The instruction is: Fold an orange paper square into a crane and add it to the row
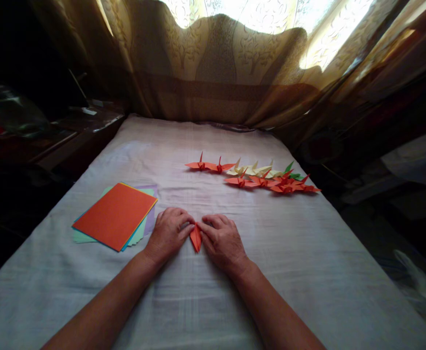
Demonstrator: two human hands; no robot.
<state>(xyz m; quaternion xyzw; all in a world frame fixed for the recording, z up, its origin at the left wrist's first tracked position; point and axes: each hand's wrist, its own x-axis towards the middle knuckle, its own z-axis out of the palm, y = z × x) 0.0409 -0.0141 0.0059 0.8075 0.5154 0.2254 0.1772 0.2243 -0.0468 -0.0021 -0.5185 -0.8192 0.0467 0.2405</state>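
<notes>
A small folded piece of orange origami paper (pixel 195 239) lies on the pale cloth, its narrow point toward me. From the left, my left hand (pixel 169 232) pinches its upper edge between thumb and fingers. My right hand (pixel 223 237) grips the same paper from the right, thumb and fingertips at its upper end. The fingers of both hands cover part of the far end. Left of my hands rests a stack of coloured paper sheets (pixel 116 216), an orange one on top with green, blue, yellow and lilac edges showing beneath.
Beyond my right hand stand several folded paper cranes: orange ones (pixel 264 182), cream ones (pixel 258 170) and a green one (pixel 292 171). The white cloth (pixel 183 141) ends at a curtain (pixel 216 73). A dark side table (pixel 99 119) is at the far left.
</notes>
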